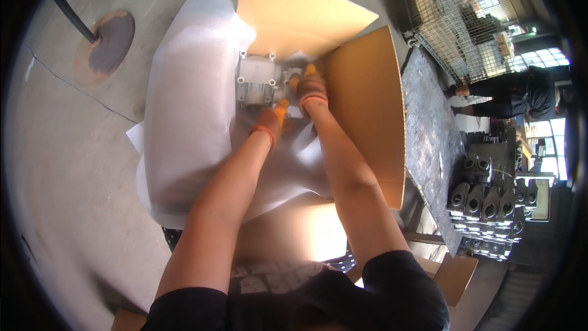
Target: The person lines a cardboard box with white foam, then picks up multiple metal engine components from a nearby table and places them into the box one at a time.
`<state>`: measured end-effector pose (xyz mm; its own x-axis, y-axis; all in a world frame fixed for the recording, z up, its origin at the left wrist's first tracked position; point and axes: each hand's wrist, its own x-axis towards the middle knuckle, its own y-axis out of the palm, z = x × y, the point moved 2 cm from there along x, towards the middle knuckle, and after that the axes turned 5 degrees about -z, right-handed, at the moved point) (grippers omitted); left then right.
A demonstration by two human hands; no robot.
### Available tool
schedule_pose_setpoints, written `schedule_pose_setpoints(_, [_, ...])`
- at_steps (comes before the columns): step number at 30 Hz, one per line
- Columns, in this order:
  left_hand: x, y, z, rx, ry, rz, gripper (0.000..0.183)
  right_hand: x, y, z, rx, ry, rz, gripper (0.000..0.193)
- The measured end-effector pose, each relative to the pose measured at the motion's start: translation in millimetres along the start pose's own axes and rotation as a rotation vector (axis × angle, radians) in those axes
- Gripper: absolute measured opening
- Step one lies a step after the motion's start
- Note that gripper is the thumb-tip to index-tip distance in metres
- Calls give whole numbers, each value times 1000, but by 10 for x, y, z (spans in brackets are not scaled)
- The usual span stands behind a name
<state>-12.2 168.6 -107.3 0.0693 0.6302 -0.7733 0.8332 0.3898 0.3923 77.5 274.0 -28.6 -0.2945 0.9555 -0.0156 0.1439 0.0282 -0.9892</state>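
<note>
Both my hands wear brown and orange work gloves and reach into an open cardboard box (367,116). My right hand (312,87) is closed on a small grey metal casting (285,91), its fingers at the far right side of the part. At the part's near left side is my left hand (268,124), closed against it with the thumb pointing forward; its other fingers are partly hidden. Left of this part, a larger light-grey metal casting (257,72) with round bosses at its corners sits in the box. White foam wrap (190,110) lines the box and drapes over its left side.
A grey, worn tabletop (429,129) stands beyond the box's right flap. Several dark metal parts (490,202) are stacked farther right, below a wire mesh cage (459,18). Another person (520,92) stands at the right. A round rusty base (113,40) with a pole rests on the floor.
</note>
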Motion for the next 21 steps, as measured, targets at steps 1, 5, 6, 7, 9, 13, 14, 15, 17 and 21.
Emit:
schedule_pose_setpoints(1, [-43,36,13,-18,-18,-2,49,25,52,-47,3,43,29,32])
schedule_pose_setpoints(5, [43,40,30,72,57,-88,62,-61,-415,30,-70,33,105,29])
schedule_pose_setpoints(6, [-1,38,-5,99,49,-98,61,-74,-556,44,-94,12,107,26])
schedule_pose_setpoints(7, [-70,55,-2,66,67,-95,62,-138,-755,56,-121,-1,113,25])
schedule_pose_setpoints(9, [-182,153,-34,-1,118,-74,65,-420,-1306,121,144,208,89,21])
schedule_pose_setpoints(13, [-45,16,-231,764,241,-145,80,-1119,-1428,257,-83,-260,302,20])
schedule_pose_setpoints(14, [-172,73,-352,954,262,-158,79,-1423,-1247,264,-40,-394,342,21])
schedule_pose_setpoints(15, [-210,79,-441,1026,248,-195,65,-1676,-1601,472,-5,-303,527,20])
schedule_pose_setpoints(17, [-537,170,-481,1079,129,-13,60,-2102,-1312,270,-103,-460,605,21])
schedule_pose_setpoints(21, [-1458,362,-582,1269,-24,318,39,-2647,-1865,144,-466,-433,517,23])
